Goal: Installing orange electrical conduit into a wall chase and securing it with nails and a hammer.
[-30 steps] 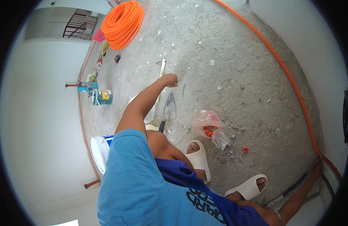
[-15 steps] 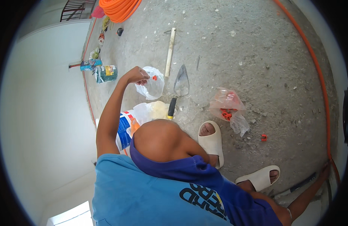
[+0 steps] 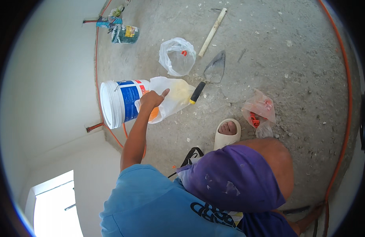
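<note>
My left hand [image 3: 153, 99] reaches over a whitish plastic bag [image 3: 163, 85] with pale yellow contents, beside a white bucket [image 3: 111, 104] with a blue and red label. One finger is stretched out; the others are partly hidden, and I see nothing held. Something orange [image 3: 154, 113] shows by the bag under my wrist. Far down at the right, my right hand [image 3: 316, 213] is by the orange conduit [image 3: 347, 118] along the wall; its fingers are too dark to make out. A round, clear plastic bag [image 3: 166, 65] stands open with a small orange clip [image 3: 184, 53] in it.
A trowel [image 3: 215, 70] with a black and yellow handle lies beside the whitish bag, and a pale-handled hammer [image 3: 213, 33] beyond it. Another clear bag [image 3: 265, 103] holds orange clips [image 3: 254, 119]. A green-and-yellow container [image 3: 125, 34] stands by the left wall.
My left hand has moved from the round clear bag to the whitish bag by the bucket. My view has shifted, and my knee now covers the floor where a loose orange clip lay.
</note>
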The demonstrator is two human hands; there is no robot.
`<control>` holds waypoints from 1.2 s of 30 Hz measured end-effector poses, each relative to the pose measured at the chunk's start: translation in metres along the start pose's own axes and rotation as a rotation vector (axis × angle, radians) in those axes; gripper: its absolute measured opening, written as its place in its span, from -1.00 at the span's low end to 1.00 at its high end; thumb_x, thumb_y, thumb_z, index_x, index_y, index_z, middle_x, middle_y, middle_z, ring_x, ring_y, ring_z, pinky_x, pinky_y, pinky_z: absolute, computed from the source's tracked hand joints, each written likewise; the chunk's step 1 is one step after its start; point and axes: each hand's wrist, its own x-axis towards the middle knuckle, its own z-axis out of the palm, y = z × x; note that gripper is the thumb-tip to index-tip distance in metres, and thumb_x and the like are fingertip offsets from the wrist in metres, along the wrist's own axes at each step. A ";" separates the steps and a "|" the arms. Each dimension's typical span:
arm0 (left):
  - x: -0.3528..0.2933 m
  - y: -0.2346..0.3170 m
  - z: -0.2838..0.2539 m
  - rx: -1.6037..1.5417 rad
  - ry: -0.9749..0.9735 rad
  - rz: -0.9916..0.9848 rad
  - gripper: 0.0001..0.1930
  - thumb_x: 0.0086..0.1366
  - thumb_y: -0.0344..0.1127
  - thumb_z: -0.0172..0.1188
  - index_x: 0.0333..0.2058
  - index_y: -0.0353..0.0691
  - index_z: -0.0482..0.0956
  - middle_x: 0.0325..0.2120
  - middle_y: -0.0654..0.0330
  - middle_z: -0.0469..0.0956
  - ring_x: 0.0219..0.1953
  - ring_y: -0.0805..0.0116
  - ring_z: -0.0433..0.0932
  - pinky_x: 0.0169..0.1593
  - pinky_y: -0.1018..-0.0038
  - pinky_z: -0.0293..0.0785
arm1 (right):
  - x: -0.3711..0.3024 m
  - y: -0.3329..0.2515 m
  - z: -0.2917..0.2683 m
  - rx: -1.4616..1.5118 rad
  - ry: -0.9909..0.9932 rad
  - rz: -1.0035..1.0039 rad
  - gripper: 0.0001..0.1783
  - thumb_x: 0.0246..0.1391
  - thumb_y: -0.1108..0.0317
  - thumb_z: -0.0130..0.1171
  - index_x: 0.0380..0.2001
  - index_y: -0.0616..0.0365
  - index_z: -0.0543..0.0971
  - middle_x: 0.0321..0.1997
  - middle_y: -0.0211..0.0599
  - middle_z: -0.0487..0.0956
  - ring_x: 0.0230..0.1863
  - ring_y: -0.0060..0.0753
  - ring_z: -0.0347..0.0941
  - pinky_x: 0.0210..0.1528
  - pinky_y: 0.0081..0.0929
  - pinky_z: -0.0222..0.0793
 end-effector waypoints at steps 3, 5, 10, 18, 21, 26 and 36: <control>0.037 -0.056 0.094 -0.392 0.202 0.105 -0.07 0.18 0.39 0.04 0.15 -0.48 0.34 -0.01 -0.32 0.47 0.09 -0.20 0.46 0.14 0.19 0.36 | 0.028 -0.016 0.021 -0.009 0.012 -0.052 -0.53 0.37 0.33 -0.12 0.26 0.29 0.29 0.21 0.10 0.42 0.16 -0.05 0.42 0.16 -0.40 0.34; 0.010 0.003 0.103 -0.468 0.309 0.231 -0.46 0.16 -0.01 0.22 -0.13 -0.47 0.52 -0.23 -0.40 0.53 -0.10 -0.28 0.52 -0.01 0.06 0.43 | 0.003 -0.022 0.018 -0.107 -0.001 -0.039 -0.54 0.36 0.34 -0.14 0.27 0.26 0.30 0.21 0.09 0.42 0.16 -0.06 0.43 0.15 -0.40 0.33; -0.064 0.073 0.148 -0.360 0.324 0.465 -0.71 0.19 -0.21 0.05 -0.43 -0.40 0.48 -0.53 -0.21 0.55 -0.43 -0.21 0.59 -0.30 -0.03 0.51 | 0.009 -0.041 0.024 -0.079 0.166 0.033 -0.51 0.34 0.27 -0.15 0.22 0.36 0.33 0.09 0.15 0.49 0.09 0.07 0.45 0.10 -0.23 0.36; -0.047 0.065 0.175 -0.581 0.329 1.390 -0.67 0.27 -0.19 0.00 -0.38 -0.42 0.54 -0.38 -0.17 0.55 -0.46 -0.01 0.58 -0.34 0.16 0.52 | 0.013 -0.054 0.049 0.523 0.401 0.435 -0.64 0.28 0.18 -0.02 -0.10 0.23 0.58 -0.41 -0.23 0.56 -0.42 -0.25 0.45 -0.30 -0.35 0.39; -0.056 0.053 0.166 -1.363 -0.392 0.353 -0.69 0.32 -0.29 -0.03 -0.19 -0.42 0.57 -0.29 0.05 0.61 -0.38 0.26 0.63 -0.38 0.30 0.57 | 0.016 -0.065 0.047 0.257 0.575 0.253 -0.60 0.27 0.04 0.06 -0.29 0.18 0.64 -0.54 -0.38 0.49 -0.53 -0.46 0.37 -0.44 -0.47 0.34; -0.036 0.062 0.159 -0.602 0.493 0.316 -0.78 0.08 -0.22 0.28 -0.33 -0.21 0.65 -0.41 0.03 0.63 -0.30 -0.01 0.62 -0.23 0.16 0.52 | 0.031 -0.081 0.015 1.047 0.159 1.137 -0.53 0.14 -0.11 0.22 -0.58 0.06 0.52 -0.69 -0.54 0.33 -0.67 -0.66 0.20 -0.64 -0.55 0.11; -0.012 0.068 0.171 -0.581 0.792 0.430 -0.82 0.01 -0.43 0.24 -0.35 -0.32 0.62 -0.20 -0.11 0.52 -0.12 -0.14 0.50 -0.07 0.09 0.44 | 0.040 -0.099 0.030 1.336 0.229 1.127 -0.54 0.08 -0.12 0.28 -0.57 0.04 0.54 -0.67 -0.62 0.30 -0.65 -0.68 0.19 -0.61 -0.63 0.15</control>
